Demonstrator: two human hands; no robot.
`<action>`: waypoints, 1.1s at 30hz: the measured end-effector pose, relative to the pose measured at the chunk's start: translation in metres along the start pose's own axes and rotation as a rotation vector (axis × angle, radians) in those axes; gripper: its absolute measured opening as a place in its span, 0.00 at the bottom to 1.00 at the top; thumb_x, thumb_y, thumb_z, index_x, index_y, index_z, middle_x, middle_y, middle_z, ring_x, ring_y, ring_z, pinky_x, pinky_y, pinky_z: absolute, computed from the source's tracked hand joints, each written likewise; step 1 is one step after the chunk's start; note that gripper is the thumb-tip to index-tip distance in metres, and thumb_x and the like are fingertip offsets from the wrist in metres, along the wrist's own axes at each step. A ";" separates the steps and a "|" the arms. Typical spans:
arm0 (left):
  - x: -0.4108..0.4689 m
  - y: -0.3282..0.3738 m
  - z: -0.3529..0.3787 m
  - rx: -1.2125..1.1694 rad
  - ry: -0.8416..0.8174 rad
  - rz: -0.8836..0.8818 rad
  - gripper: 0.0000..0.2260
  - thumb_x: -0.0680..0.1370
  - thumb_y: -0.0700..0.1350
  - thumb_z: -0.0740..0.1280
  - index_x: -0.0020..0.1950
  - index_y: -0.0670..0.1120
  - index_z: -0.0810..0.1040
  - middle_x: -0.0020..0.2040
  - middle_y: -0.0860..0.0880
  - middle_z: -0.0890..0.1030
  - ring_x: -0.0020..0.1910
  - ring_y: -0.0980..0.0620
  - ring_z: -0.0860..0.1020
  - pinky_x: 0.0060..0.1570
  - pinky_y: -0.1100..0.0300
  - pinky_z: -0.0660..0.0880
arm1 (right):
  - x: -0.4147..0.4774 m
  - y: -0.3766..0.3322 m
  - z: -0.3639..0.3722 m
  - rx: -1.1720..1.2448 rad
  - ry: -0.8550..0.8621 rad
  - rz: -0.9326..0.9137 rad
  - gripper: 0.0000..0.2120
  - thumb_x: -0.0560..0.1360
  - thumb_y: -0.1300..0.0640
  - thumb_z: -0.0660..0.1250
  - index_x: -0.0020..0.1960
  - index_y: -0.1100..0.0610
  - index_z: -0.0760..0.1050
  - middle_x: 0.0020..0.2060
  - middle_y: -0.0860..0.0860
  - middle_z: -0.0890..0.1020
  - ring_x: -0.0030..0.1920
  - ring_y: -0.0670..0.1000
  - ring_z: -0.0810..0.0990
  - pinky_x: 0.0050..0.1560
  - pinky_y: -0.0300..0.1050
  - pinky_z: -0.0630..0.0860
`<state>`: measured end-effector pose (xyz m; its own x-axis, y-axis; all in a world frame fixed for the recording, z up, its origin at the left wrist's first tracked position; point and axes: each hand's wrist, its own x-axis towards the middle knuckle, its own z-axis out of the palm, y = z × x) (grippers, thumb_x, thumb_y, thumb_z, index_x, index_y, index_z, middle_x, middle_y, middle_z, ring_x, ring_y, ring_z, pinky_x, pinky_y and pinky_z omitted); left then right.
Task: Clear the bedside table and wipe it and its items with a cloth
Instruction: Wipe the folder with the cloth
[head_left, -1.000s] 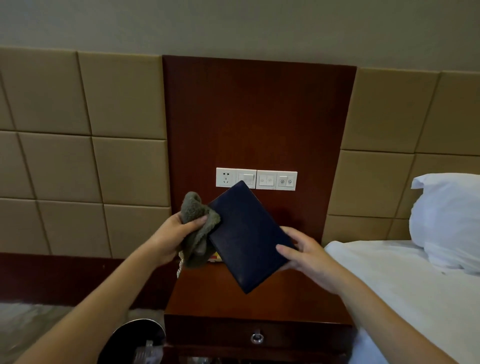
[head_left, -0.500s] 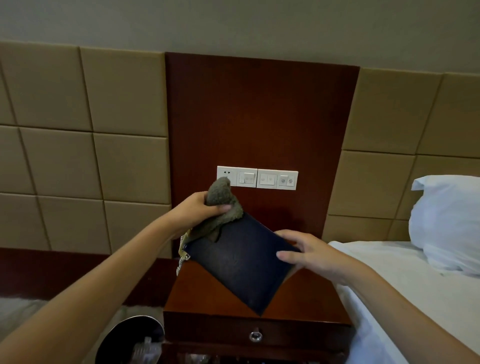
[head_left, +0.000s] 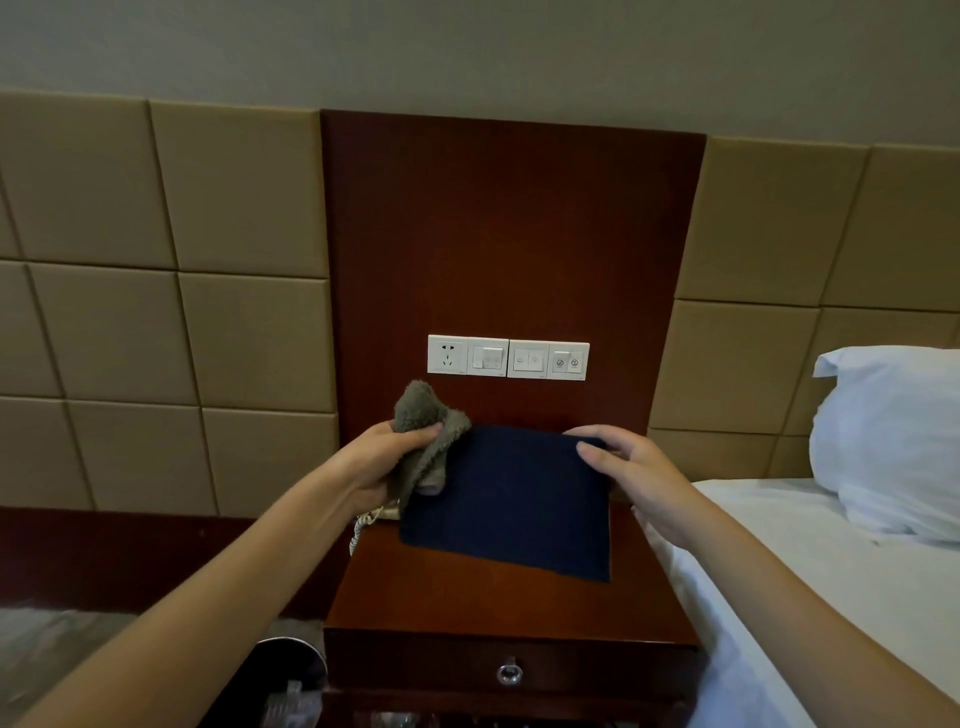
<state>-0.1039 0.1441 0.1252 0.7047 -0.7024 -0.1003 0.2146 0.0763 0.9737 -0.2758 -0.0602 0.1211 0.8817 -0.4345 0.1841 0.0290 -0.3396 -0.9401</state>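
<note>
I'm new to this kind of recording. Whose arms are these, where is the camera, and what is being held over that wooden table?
No machine: a person wears a camera on the head, looking forward and down at their own arms. The left hand grips a grey cloth against a dark blue folder, which the right hand holds by its far corner over the bedside table. A coiled phone cord peeks out at the table's left; a white pillow lies at right.
</note>
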 end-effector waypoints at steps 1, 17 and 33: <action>-0.002 -0.004 0.001 -0.007 -0.021 0.005 0.05 0.77 0.38 0.65 0.52 0.42 0.76 0.44 0.43 0.79 0.40 0.49 0.78 0.34 0.59 0.78 | 0.000 0.001 -0.001 -0.025 0.023 -0.009 0.08 0.80 0.56 0.61 0.54 0.47 0.78 0.54 0.50 0.80 0.56 0.51 0.78 0.55 0.48 0.76; -0.023 -0.050 0.034 1.289 0.079 1.219 0.12 0.73 0.38 0.68 0.56 0.44 0.79 0.51 0.49 0.83 0.51 0.51 0.81 0.52 0.61 0.75 | -0.003 0.005 0.021 0.726 0.010 0.597 0.33 0.76 0.40 0.60 0.74 0.56 0.57 0.60 0.66 0.75 0.56 0.65 0.77 0.53 0.64 0.71; -0.002 -0.070 -0.035 1.560 -0.227 1.316 0.26 0.75 0.38 0.66 0.72 0.43 0.65 0.72 0.46 0.68 0.73 0.51 0.64 0.71 0.56 0.63 | -0.002 0.015 0.036 0.774 0.269 0.304 0.15 0.80 0.67 0.54 0.64 0.60 0.72 0.57 0.57 0.80 0.52 0.58 0.80 0.42 0.52 0.76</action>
<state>-0.0969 0.1650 0.0496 -0.1849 -0.8072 0.5606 -0.9672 0.0484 -0.2493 -0.2607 -0.0345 0.0961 0.7650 -0.6293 -0.1370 0.2080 0.4428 -0.8722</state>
